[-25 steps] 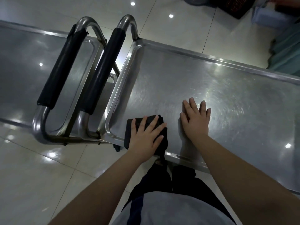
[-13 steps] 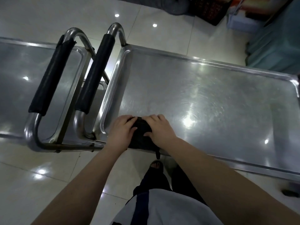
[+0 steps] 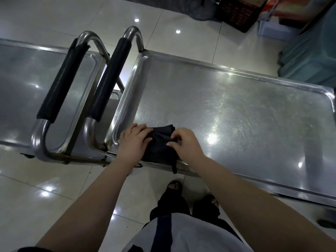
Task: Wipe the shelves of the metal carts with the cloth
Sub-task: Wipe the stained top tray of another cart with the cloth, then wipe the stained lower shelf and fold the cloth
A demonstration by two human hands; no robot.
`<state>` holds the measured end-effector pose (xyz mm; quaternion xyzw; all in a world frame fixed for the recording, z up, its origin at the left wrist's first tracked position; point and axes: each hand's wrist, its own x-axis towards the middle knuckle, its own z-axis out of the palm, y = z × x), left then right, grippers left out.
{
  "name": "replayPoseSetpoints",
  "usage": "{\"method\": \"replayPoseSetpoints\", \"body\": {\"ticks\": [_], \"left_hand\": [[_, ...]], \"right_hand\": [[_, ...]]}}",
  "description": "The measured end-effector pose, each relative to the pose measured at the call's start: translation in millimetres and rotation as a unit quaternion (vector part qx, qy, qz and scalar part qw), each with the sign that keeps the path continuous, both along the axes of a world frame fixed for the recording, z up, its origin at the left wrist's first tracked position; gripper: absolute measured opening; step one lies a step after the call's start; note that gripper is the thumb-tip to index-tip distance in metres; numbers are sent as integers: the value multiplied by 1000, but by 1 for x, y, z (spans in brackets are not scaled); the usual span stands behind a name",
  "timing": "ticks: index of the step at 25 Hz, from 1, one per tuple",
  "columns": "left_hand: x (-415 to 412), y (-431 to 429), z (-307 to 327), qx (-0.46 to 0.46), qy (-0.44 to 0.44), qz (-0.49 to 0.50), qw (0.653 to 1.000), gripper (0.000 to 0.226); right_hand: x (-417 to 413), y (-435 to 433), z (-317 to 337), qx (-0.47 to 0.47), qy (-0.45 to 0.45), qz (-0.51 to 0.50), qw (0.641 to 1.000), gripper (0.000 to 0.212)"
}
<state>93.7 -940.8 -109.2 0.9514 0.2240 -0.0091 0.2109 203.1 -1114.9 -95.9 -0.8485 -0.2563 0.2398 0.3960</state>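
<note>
Right cart's top shelf point(image 3: 236, 106) spans 12 to 3 o'clock. Left cart shelf point(image 3: 21, 79) is at 9-10, with the black-padded handles point(image 3: 109, 77) between the two. Teal bin point(image 3: 309, 57) at 2 and dark crate point(image 3: 238, 13) at 1, both on the floor beyond. Black cloth point(image 3: 160, 142) is bunched at the right shelf's near-left corner, one tail over the rim. Left grip point(image 3: 132, 140) is curled on its left edge. Right grip point(image 3: 185, 142) pinches its right fold.

glossy pale tiled floor point(image 3: 45, 179) mirrors ceiling lights; dark crate point(image 3: 238, 13) and teal bin point(image 3: 312, 57) stand beyond.
</note>
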Motion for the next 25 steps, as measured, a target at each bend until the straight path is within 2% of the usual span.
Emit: {"method": "replayPoseSetpoints", "body": {"ticks": [2, 4, 6, 8, 10, 13, 16, 19, 22, 25], "left_hand": [[-1, 2, -1, -3, 13, 2, 1000, 35], [1, 9, 1, -9, 8, 30, 999, 28], [5, 14, 2, -3, -2, 53, 999, 21], [11, 14, 3, 7, -14, 39, 999, 23], [16, 10, 3, 8, -6, 13, 1000, 35], [17, 1, -1, 37, 47, -11, 998, 46], [13, -8, 2, 82, 57, -18, 995, 47], [14, -20, 19, 128, 36, -32, 991, 38], [10, -55, 41, 156, -52, -59, 985, 21], [1, -113, 53, 151, -134, -93, 975, 26]], "right_hand": [[7, 9, 8, 41, -25, 41, 998, 25], [22, 18, 9, 41, -41, 21, 998, 19], [34, 20, 1, -56, -80, 11, 995, 19], [35, 16, -9, -154, -124, 69, 978, 45], [29, 19, -15, -180, -154, 140, 961, 60], [13, 27, -22, -217, -189, 180, 941, 55], [3, 26, -15, -214, -239, 161, 933, 45], [0, 14, -1, -191, -261, 164, 932, 45], [-3, -24, 18, -153, -266, 135, 942, 34], [-13, -91, 34, -100, -275, 114, 950, 27]]}}
